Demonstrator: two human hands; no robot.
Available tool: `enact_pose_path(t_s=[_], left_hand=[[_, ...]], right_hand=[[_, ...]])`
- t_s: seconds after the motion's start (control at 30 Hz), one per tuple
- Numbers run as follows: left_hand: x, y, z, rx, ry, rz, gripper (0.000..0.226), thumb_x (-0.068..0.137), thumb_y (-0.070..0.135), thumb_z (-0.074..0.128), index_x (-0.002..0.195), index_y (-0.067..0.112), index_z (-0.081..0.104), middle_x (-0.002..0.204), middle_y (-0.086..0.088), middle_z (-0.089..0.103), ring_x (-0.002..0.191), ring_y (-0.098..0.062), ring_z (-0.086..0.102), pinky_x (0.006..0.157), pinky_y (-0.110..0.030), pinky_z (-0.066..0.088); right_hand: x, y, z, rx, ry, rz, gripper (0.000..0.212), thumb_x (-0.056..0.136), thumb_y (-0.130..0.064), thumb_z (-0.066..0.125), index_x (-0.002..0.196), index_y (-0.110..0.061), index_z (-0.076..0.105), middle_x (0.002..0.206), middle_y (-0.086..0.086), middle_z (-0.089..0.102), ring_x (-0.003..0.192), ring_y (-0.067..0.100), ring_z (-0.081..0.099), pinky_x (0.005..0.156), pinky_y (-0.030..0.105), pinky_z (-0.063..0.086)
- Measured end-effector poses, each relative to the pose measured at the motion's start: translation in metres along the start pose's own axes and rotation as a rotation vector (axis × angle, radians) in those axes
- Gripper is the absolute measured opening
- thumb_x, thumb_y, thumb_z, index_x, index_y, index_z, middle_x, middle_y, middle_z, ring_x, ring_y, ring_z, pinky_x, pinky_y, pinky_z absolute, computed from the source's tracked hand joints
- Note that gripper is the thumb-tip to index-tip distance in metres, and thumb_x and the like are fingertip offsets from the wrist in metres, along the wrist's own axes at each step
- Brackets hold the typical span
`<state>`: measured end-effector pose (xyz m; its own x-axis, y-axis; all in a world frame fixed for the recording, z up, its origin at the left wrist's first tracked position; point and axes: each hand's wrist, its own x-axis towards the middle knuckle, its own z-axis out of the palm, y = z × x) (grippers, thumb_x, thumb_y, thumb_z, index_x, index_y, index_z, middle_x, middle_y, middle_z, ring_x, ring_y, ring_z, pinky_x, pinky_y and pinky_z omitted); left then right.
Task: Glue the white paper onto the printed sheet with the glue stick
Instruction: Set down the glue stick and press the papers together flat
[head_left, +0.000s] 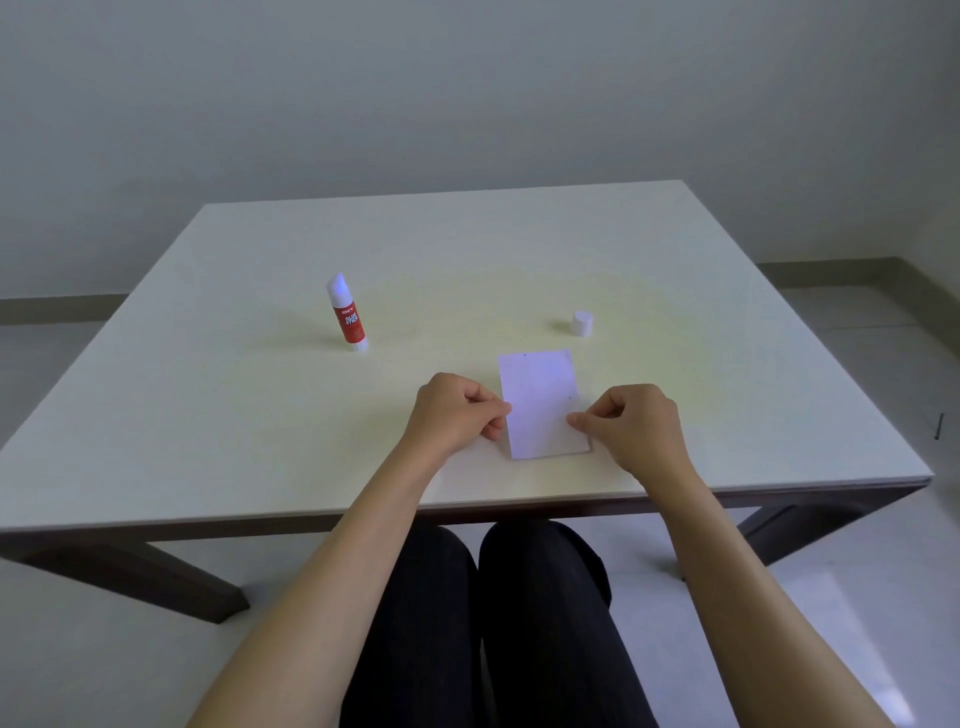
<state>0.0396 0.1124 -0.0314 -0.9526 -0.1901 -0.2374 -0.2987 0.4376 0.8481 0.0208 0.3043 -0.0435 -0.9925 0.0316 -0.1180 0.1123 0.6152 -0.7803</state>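
White paper (543, 405) lying flat, long axis pointing away, both hands pinching its side edges

- One view only, from the person's head, looking forward and down across the table (675, 291).
- Wide angle: it takes in the near table edge, forearms and lap below, the wall beyond.
- No second view shares the scene.

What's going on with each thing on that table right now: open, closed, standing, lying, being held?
Glue stick: standing upright, uncapped, untouched.
Cap: off, standing alone on the table.
White paper: lying flat, pinched at both side edges.
Left hand: gripping the paper's left edge.
Right hand: gripping its right edge.
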Motion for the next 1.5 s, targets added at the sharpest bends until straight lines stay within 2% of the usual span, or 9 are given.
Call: enact_pose_path(t_s=[0.43,0.67,0.8,1.0,1.1,1.17,1.23,1.37,1.5], left_hand=[[0.004,-0.001,0.003,0.062,-0.005,-0.011,0.018,0.08,0.017,0.068,0.062,0.013,0.068,0.06,0.004,0.068,0.041,0.002,0.059,0.039,-0.005,0.036],[0.004,0.0,0.009,0.212,0.019,0.005,0.018,0.076,0.016,0.069,0.058,0.013,0.066,0.06,-0.001,0.07,0.054,-0.013,0.067,0.058,-0.022,0.052],[0.0,0.0,0.018,0.393,0.098,0.07,0.012,0.073,0.017,0.065,0.065,0.008,0.067,0.062,-0.009,0.061,0.061,-0.026,0.052,0.056,-0.03,0.041],[-0.003,-0.003,0.017,0.329,0.158,0.129,0.011,0.08,0.023,0.069,0.076,0.013,0.066,0.075,0.001,0.07,0.076,-0.021,0.067,0.067,-0.03,0.051],[-0.005,-0.006,0.01,0.162,0.164,0.092,0.019,0.082,0.021,0.069,0.095,0.007,0.07,0.078,-0.003,0.072,0.066,-0.015,0.071,0.067,-0.026,0.054],[-0.009,-0.009,0.005,0.014,0.126,0.042,0.021,0.082,0.016,0.069,0.1,0.004,0.069,0.076,-0.001,0.071,0.062,-0.011,0.071,0.067,-0.026,0.058],[-0.014,-0.013,0.001,-0.113,0.075,-0.008,0.022,0.082,0.013,0.069,0.102,0.004,0.068,0.079,-0.002,0.071,0.062,-0.008,0.072,0.061,-0.02,0.058],[-0.019,-0.019,-0.005,-0.226,0.06,-0.039,0.024,0.082,0.011,0.069,0.105,0.002,0.067,0.086,-0.006,0.072,0.067,-0.012,0.074,0.064,-0.022,0.059],[-0.022,-0.023,-0.013,-0.268,0.072,-0.058,0.027,0.083,0.009,0.068,0.108,0.001,0.065,0.095,-0.011,0.072,0.071,-0.014,0.075,0.067,-0.024,0.06]], right_hand=[[0.003,0.002,-0.001,-0.026,-0.01,-0.019,0.028,0.076,-0.02,0.076,0.057,-0.012,0.058,0.055,-0.009,0.054,0.052,0.009,0.046,0.051,0.026,0.035],[-0.001,0.001,0.004,-0.159,0.034,-0.067,0.023,0.077,-0.02,0.074,0.068,-0.011,0.055,0.063,-0.006,0.051,0.067,0.021,0.051,0.053,0.027,0.035],[-0.003,0.001,0.005,-0.241,0.083,-0.124,0.028,0.078,-0.024,0.073,0.088,-0.014,0.049,0.082,-0.001,0.047,0.074,0.022,0.047,0.052,0.027,0.028],[-0.003,0.003,0.007,-0.299,0.047,-0.151,0.034,0.084,-0.029,0.067,0.118,-0.022,0.065,0.095,-0.002,0.048,0.09,0.021,0.054,0.066,0.029,0.036],[-0.006,0.003,0.009,-0.297,0.052,-0.145,0.027,0.086,-0.029,0.066,0.112,-0.023,0.068,0.093,-0.002,0.049,0.087,0.022,0.053,0.064,0.027,0.035],[-0.008,0.002,0.011,-0.311,0.066,-0.146,0.01,0.086,-0.028,0.064,0.093,-0.023,0.071,0.089,-0.001,0.05,0.08,0.021,0.049,0.056,0.025,0.031],[-0.01,-0.001,0.014,-0.334,0.078,-0.14,0.015,0.087,-0.026,0.062,0.072,-0.022,0.063,0.085,0.001,0.05,0.076,0.023,0.047,0.051,0.024,0.026],[-0.012,-0.008,0.021,-0.339,0.082,-0.152,0.02,0.086,-0.02,0.059,0.077,-0.003,0.062,0.085,0.009,0.057,0.077,0.03,0.054,0.055,0.028,0.032],[-0.014,-0.016,0.027,-0.303,0.05,-0.157,0.018,0.086,-0.019,0.059,0.077,-0.004,0.063,0.081,0.009,0.059,0.075,0.03,0.053,0.054,0.028,0.036]])
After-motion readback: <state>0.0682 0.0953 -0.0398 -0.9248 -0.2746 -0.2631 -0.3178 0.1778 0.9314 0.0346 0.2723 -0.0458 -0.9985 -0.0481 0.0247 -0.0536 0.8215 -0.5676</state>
